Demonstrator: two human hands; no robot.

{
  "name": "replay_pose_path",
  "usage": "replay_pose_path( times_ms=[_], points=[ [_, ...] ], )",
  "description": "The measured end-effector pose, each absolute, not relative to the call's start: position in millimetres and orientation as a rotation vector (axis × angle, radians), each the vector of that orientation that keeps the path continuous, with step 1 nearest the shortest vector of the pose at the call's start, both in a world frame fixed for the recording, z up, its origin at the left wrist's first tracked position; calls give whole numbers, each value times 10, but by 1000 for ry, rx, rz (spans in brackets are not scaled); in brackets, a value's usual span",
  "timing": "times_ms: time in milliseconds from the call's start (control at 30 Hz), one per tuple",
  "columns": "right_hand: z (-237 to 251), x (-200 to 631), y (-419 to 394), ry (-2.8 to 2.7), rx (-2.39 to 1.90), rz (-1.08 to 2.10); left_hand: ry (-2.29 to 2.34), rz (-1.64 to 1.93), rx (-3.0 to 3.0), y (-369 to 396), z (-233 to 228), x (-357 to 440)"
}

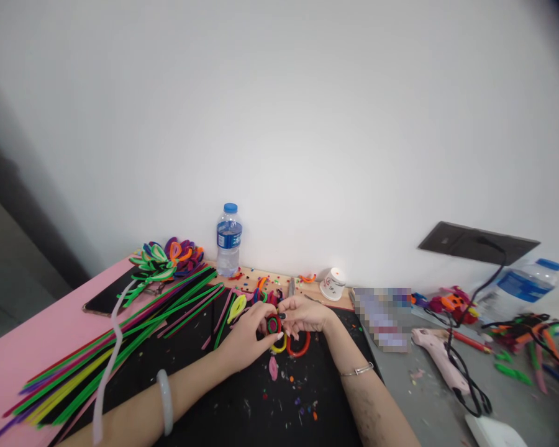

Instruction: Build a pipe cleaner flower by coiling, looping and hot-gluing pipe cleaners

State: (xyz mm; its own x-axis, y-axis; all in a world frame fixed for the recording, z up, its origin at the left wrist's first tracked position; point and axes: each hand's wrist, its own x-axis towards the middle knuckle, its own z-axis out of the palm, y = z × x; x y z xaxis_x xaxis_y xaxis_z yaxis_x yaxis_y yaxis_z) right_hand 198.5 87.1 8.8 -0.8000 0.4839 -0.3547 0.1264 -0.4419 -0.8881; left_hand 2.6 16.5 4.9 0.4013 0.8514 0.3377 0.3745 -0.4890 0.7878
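Note:
My left hand (254, 329) pinches a small round coil of pipe cleaner (274, 324), red outside with green and dark red within. My right hand (302, 315) meets it from the other side, thumb and fingers pinched at the coil's edge. Just beneath the hands lie what look like scissors, with a red ring handle (299, 352) and a yellow ring partly hidden by the fingers. A pink looped pipe-cleaner piece (273, 368) rests on the black mat (242, 403). Near my left knuckles is a yellow looped piece (236, 308).
Long pipe cleaners (135, 338) and finished-looking loops (161, 261) spread at left, beside a phone (107, 292). A water bottle (229, 242) and paper cup (332, 284) stand by the wall. At right are a glue gun (442, 360) with its cord, another bottle (522, 288) and scraps.

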Motion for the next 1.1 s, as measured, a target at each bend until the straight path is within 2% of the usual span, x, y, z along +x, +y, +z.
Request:
replay_pose_path(
  times_ms=[1100],
  points=[
    [90, 1987, 868, -1514, -856, 2327, 1036, 987, 2028, 174, 54, 34]
  ],
)
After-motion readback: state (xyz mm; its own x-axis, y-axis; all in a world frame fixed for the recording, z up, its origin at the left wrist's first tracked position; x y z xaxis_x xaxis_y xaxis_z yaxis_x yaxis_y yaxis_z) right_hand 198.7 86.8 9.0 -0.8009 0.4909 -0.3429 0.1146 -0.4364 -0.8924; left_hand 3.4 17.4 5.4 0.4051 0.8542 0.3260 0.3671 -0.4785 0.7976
